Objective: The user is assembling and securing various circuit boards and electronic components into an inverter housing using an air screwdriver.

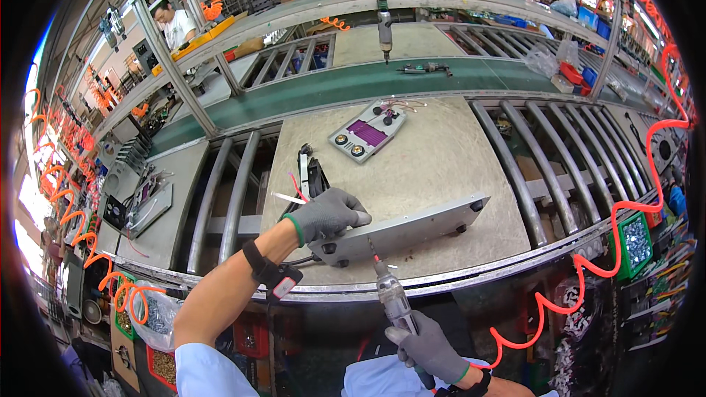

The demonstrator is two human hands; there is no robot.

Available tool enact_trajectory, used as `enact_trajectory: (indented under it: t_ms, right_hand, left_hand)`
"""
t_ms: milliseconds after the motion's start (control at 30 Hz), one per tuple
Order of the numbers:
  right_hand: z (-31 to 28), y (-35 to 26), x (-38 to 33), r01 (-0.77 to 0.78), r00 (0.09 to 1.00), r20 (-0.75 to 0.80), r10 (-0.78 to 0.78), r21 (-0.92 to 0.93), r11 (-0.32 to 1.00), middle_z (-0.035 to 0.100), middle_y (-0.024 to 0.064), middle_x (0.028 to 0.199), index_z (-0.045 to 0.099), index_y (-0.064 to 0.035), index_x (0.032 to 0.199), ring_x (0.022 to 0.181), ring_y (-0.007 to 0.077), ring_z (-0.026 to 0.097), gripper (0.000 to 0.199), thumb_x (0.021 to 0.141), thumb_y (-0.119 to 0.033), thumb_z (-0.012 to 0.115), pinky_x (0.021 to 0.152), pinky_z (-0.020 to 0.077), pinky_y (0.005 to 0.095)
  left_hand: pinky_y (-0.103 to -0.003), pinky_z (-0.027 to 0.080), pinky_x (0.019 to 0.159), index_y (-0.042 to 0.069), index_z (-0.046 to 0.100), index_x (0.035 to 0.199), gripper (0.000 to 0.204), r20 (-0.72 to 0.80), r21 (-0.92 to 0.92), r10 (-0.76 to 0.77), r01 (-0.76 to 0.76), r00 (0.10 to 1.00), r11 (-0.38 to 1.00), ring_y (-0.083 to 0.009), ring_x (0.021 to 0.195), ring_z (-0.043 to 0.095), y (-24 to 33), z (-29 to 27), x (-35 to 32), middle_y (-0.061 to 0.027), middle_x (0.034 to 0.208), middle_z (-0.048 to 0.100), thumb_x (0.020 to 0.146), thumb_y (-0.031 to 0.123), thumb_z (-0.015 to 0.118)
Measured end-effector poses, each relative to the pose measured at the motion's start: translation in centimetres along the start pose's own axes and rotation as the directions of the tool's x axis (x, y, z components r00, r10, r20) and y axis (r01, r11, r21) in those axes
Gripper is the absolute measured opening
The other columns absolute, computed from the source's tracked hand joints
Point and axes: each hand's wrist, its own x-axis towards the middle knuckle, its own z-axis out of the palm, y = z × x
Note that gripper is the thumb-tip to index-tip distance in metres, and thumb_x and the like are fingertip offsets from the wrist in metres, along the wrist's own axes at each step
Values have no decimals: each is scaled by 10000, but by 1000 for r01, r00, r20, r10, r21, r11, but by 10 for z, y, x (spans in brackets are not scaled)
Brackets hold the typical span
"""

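A silver metal housing (419, 231) with black rubber feet stands on edge near the front of the work board (434, 147). My left hand (332, 217), in a grey glove, grips its upper left edge. The gloved fingers of my right hand (434, 345) are wrapped round a pneumatic screwdriver (395, 300). Its bit points up at the lower left of the housing; whether it touches cannot be made out. Behind my left hand lies a black part (312, 173) with red and white wires. Farther back rests a grey front panel (368, 131) with a purple area and knobs.
Metal rollers (526, 173) flank the board on both sides. A green conveyor belt (294, 99) runs behind it, with another power tool (426, 69) on it. One more screwdriver (384, 29) hangs overhead. An orange coiled hose (581, 265) loops at right, beside a green screw bin (634, 244).
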Motion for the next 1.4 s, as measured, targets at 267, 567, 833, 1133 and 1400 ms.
enact_trajectory:
  t_ms: [267,567,833,1133,1400]
  right_hand:
    - [8,7,2,-2,998,55,-4,121,993,567,1,689,564,-79,1071,536,63,539,338,936,-361,692,483,444,244]
    - [19,15,-1,126,992,-16,-125,173,977,540,-2,614,543,-119,981,448,85,497,203,960,-300,632,422,399,242]
    - [22,17,1,85,995,32,-94,218,972,542,-4,629,531,-131,967,457,86,494,223,965,-334,624,429,411,241]
    - [17,15,8,-9,994,106,-17,240,971,557,31,793,524,-79,1071,552,86,556,315,950,-339,654,470,455,253]
    - [-11,21,-5,86,996,21,-89,96,992,583,30,726,544,-47,1078,559,91,576,315,933,-289,685,494,470,255]
  left_hand:
    - [-264,383,472,37,766,955,288,46,188,90,-97,995,977,-70,523,487,-6,-2,12,23,638,587,881,314,745]
    - [-252,363,466,53,769,962,247,94,140,-27,14,995,990,-66,517,474,3,1,14,26,638,583,876,285,757]
    - [-291,367,490,28,759,936,277,84,237,-70,48,994,970,-85,543,481,-2,-1,17,7,638,589,879,298,757]
    - [-291,368,480,29,755,941,185,144,225,11,-43,989,973,-82,553,498,-7,-4,27,11,650,601,877,181,671]
    - [-337,496,592,-9,731,940,254,-164,381,260,-182,952,906,-195,628,637,-1,26,3,-102,716,681,883,238,721]
